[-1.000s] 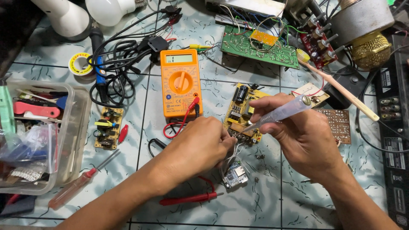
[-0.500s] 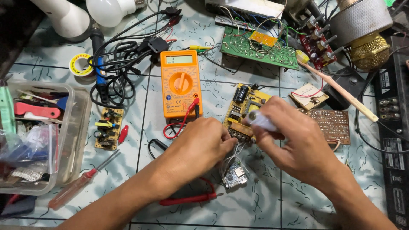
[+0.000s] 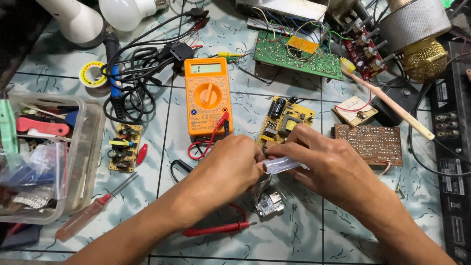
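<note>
Both hands meet near the middle of the tiled floor (image 3: 304,235), w/ smooth pale-green marbled squares. The right hand (image 3: 333,169) is wrapped around a small clear plastic tube (image 3: 280,165), round and see-through, lying sideways. The left hand (image 3: 230,169) is curled tight at the tube's left end, fingertips pinching there; can't tell exactly what it pinches. Just below the hands sits a tiny white circuit board (image 3: 270,202) w/ shiny metal bits. A yellow circuit board (image 3: 285,122), flat w/ bumpy parts, lies just behind the hands. The orange meter (image 3: 207,95), hard plastic w/ a round dial, is left of it. A red probe (image 3: 216,228), long and thin, lies toward the near edge. A clear plastic box (image 3: 83,147) of bits is at the left edge. Vs. half a sec ago: the tube shows more now, sticking out flat between the hands, and the right hand sits lower.
</note>
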